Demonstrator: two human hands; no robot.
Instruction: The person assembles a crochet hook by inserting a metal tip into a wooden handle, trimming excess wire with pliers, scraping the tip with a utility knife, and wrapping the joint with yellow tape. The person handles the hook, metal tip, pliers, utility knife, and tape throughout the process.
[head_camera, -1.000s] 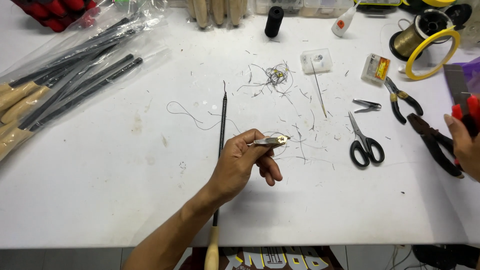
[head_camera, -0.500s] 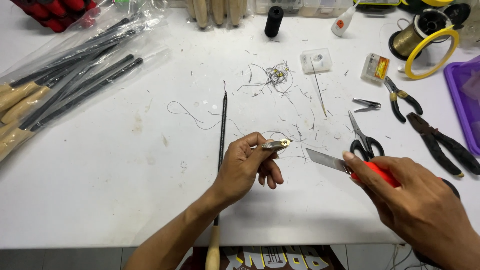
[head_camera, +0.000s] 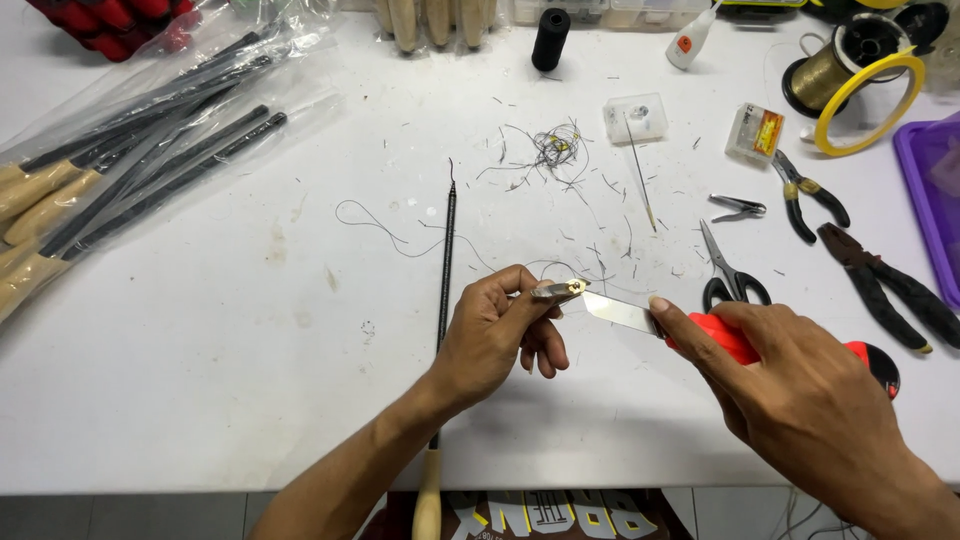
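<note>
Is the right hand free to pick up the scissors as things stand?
Probably not right away. The right hand is closed on a red-handled knife, blade toward the small metal piece in the left hand. The scissors lie just beyond it on the table, uncovered, so only the knife hinders.

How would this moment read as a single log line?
left hand: pinches small metal piece | right hand: holds red-handled knife | blade tip at piece

The small metal fitting (head_camera: 558, 290) pinched in the left hand (head_camera: 497, 335) looks shiny, silver with a brassy tip. Touching it, the right hand's (head_camera: 800, 400) knife (head_camera: 690, 330) has a bright smooth steel blade and glossy red plastic handle. Behind the fitting, the white tabletop (head_camera: 250, 400) looks matt and stained.
</note>
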